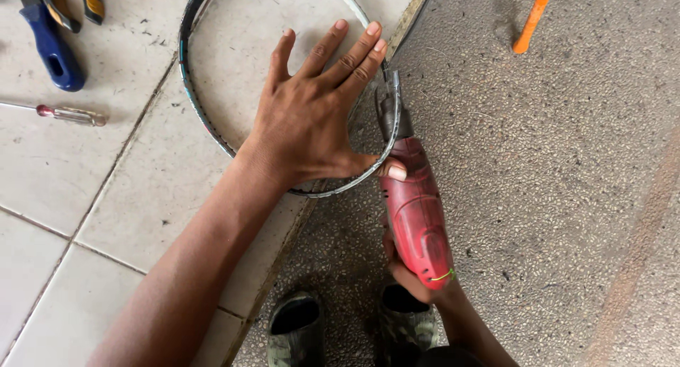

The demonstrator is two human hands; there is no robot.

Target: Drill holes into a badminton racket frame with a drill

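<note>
A thin metal wheel rim (197, 105) lies flat on the floor, across white tiles and grey speckled concrete. My left hand (312, 112) is spread flat inside the ring, fingers apart, with the thumb pressed on the rim's near edge. My right hand (411, 275) grips the back of a red power drill (416, 215). The drill's metal nose (389, 108) rests against the rim at its right side.
Blue-handled pliers (48, 44) and yellow-handled pliers (74, 2) lie at the top left, with a clear-handled screwdriver (71, 115) below them. An orange strip (533, 18) lies on the concrete at top right. My two boots (297, 328) show at the bottom edge.
</note>
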